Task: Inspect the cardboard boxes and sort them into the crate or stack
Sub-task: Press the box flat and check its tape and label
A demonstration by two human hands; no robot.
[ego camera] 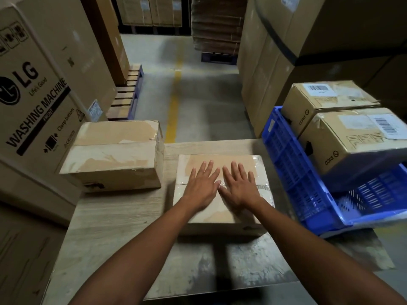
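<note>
A taped cardboard box [222, 219] lies flat on the wooden table [123, 216] in front of me. My left hand [201, 187] and my right hand [240, 187] rest side by side on its top, fingers straight and spread, thumbs nearly touching. A second, taller taped box [114, 155] stands on the table's far left corner. To the right a blue plastic crate [293, 164] is tilted and holds two labelled boxes, one nearer [352, 137] and one farther [326, 100].
A large washing machine carton [33, 89] stands close on the left. Tall stacked cartons [275, 62] rise on the right behind the crate. An aisle with a yellow floor line [174, 102] runs ahead, with pallets [127, 93] beside it.
</note>
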